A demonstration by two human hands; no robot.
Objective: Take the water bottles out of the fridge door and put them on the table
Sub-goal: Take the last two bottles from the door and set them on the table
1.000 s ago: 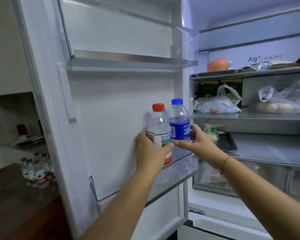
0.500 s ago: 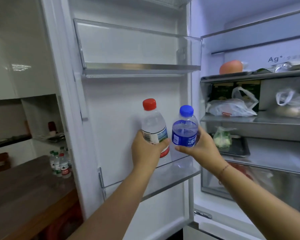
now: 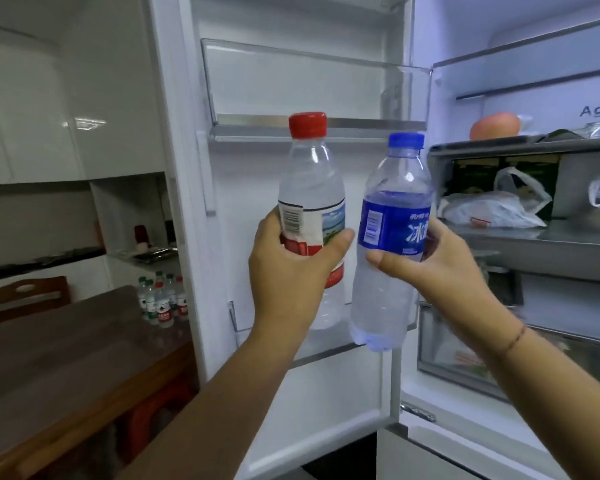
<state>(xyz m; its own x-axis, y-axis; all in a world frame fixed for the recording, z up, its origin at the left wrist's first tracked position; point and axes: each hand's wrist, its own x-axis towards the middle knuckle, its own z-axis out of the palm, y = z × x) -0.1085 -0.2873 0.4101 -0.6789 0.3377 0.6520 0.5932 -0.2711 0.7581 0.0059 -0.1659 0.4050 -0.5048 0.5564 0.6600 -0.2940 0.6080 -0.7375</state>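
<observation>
My left hand (image 3: 288, 268) grips a clear water bottle with a red cap (image 3: 310, 188) around its label. Beside it, my right hand (image 3: 440, 268) holds a water bottle with a blue cap and blue label (image 3: 392, 220). Both bottles are upright and lifted above the lower fridge door shelf (image 3: 329, 344), in front of the open fridge door (image 3: 257, 174). The upper door shelf (image 3: 309, 81) holds nothing. Left of the door, a dark wooden table (image 3: 66, 351) carries several small water bottles (image 3: 161, 299) at its far end.
The fridge interior (image 3: 534, 237) on the right holds bagged food, a round orange item and drawers. A wooden chair (image 3: 25, 296) stands behind the table. White cabinets and a counter with small items fill the back left.
Both hands have lifted the two bottles up out of the lower door shelf and toward me. The view has shifted, showing more of the table on the left.
</observation>
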